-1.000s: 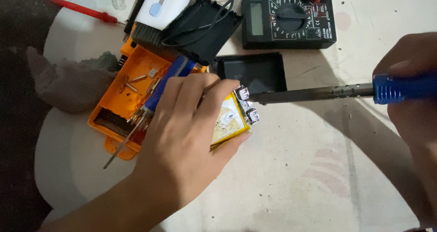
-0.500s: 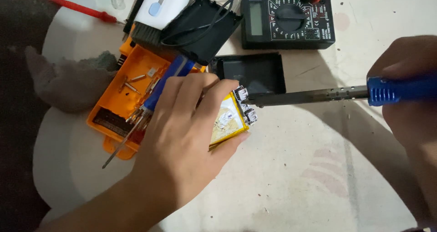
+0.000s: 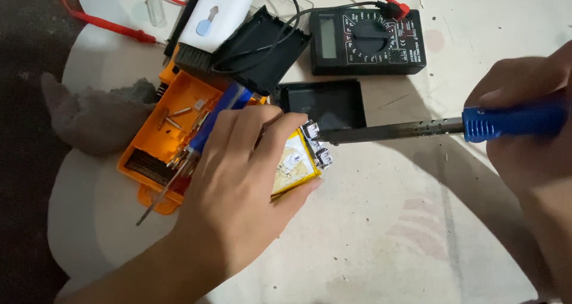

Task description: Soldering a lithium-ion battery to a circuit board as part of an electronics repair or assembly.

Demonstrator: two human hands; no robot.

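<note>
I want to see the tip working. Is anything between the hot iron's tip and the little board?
Nothing visible: the soldering iron in the right hand reaches straight to the circuit board. The left hand presses on the yellow battery pack beside it, not across the tip.

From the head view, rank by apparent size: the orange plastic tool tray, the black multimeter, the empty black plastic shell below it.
1. Orange plastic tool tray, largest, though the left hand covers part of it.
2. Black multimeter.
3. Empty black plastic shell, smallest, but close to the multimeter.
</note>
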